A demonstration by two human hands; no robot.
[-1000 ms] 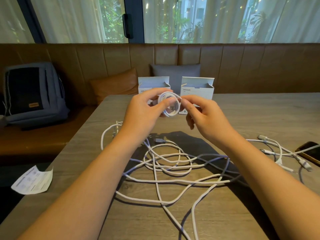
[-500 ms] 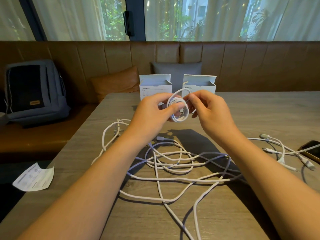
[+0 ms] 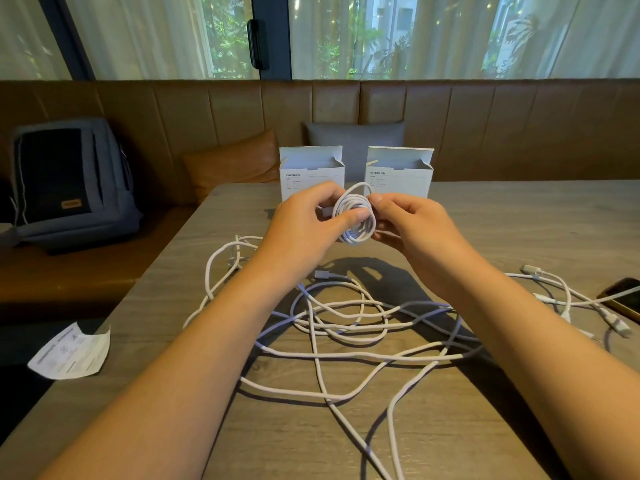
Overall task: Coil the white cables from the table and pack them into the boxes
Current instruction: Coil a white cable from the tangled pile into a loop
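While a backpack sits on the bench and a paper slip overhangs the counter edge far left of the fingers, the left hand pinches a small white coil, thumb across its front. Behind the coil stand two open boxes, one beyond each hand. Below the fingers, loose cables sprawl tangled on the counter. The right hand grips the coil's right side with curled fingers. A phone lies far right.
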